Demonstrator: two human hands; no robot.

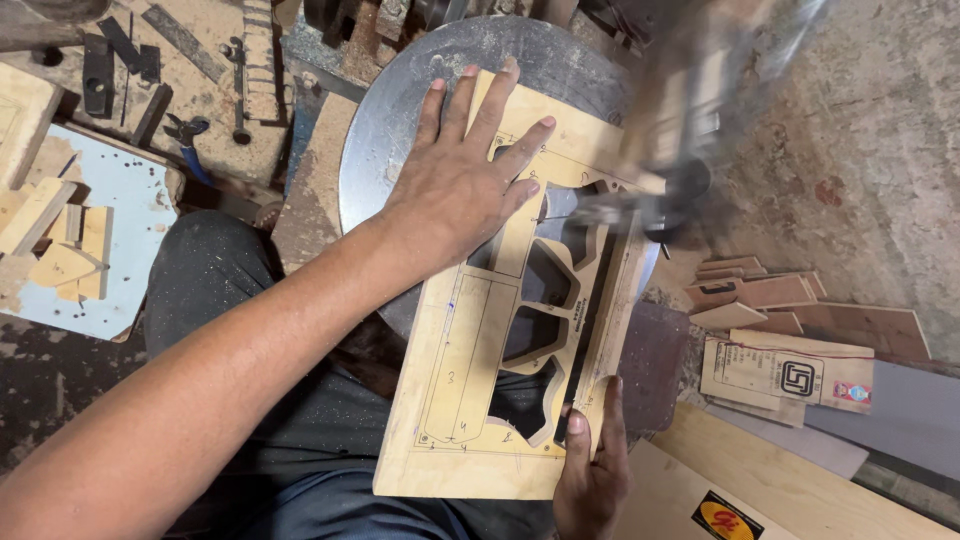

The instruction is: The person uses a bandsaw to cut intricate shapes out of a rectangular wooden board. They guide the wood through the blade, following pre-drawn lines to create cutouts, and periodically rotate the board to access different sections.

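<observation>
Two hands on the plywood panel (470,400): left hand (460,180) flat, fingers spread; right hand (590,470), grip clamped on its near edge.

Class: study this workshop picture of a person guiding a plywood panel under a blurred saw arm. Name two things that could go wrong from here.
1. The left hand lies flat on the plywood panel with fingertips close to the blurred saw arm; a slip might bring them to the blade.
2. The panel is already cut into thin strips, and the right hand grips only its near edge, so a strip might snap or jerk.
</observation>
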